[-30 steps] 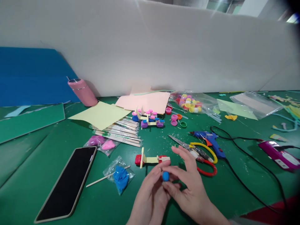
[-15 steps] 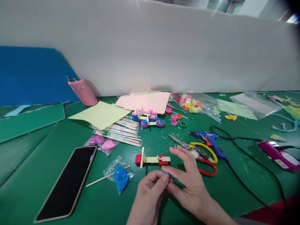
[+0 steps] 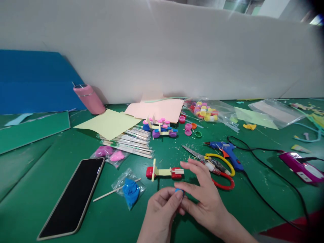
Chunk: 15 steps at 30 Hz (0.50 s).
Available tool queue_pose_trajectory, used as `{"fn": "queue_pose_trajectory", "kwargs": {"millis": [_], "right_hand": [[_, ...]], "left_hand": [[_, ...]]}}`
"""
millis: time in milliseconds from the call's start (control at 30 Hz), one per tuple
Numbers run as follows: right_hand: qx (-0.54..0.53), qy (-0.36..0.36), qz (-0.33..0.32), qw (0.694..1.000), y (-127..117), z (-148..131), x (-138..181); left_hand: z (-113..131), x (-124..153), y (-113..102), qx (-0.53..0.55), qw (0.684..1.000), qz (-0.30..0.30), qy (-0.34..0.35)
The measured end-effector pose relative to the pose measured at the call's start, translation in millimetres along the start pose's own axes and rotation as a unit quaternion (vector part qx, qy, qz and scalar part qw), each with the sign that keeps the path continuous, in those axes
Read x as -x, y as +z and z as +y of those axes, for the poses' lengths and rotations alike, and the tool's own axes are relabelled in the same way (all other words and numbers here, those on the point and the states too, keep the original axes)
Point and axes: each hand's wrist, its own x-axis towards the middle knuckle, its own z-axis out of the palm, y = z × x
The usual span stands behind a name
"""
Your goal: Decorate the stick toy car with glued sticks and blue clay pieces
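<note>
My left hand (image 3: 162,211) pinches a small lump of blue modelling clay (image 3: 179,190) between thumb and fingers, so only part of it shows. Thumb and index finger of my right hand (image 3: 209,197) close on the same lump, while its other fingers stretch forward. Just beyond the hands lies a small model vehicle (image 3: 163,172) with red wheels, a pale yellow body and short sticks on its right end. Left of my hands, a larger piece of blue clay (image 3: 131,192) sits in an opened clear bag, with a thin wooden stick (image 3: 106,195) partly under it.
Scissors (image 3: 215,165) and a blue glue gun (image 3: 225,150) with a trailing cable lie to the right. A phone (image 3: 73,199) rests at the left. Finished-looking model vehicles (image 3: 162,130), bagged sticks (image 3: 129,143), coloured caps (image 3: 188,130) and a power strip (image 3: 302,168) are farther out.
My fingers have shifted slightly around the blue clay, and a bit more of it shows. My right hand's outstretched fingers have moved a little left and down. Objects on the table stay put.
</note>
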Motion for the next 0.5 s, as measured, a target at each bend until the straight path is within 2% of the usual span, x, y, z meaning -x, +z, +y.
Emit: {"fn": "queue_pose_trajectory", "kwargs": {"millis": [267,500], "right_hand": [[-0.005,-0.005,-0.004,1.000,0.3,-0.1,0.5],[-0.005,-0.006,-0.001,1.000,2.0,1.4,1.6]], "left_hand": [[-2.0,2.0,-0.8,-0.013,1.000,0.022,0.013],[-5.2,0.4,-3.9,-0.023,1.000,0.017,0.003]]}}
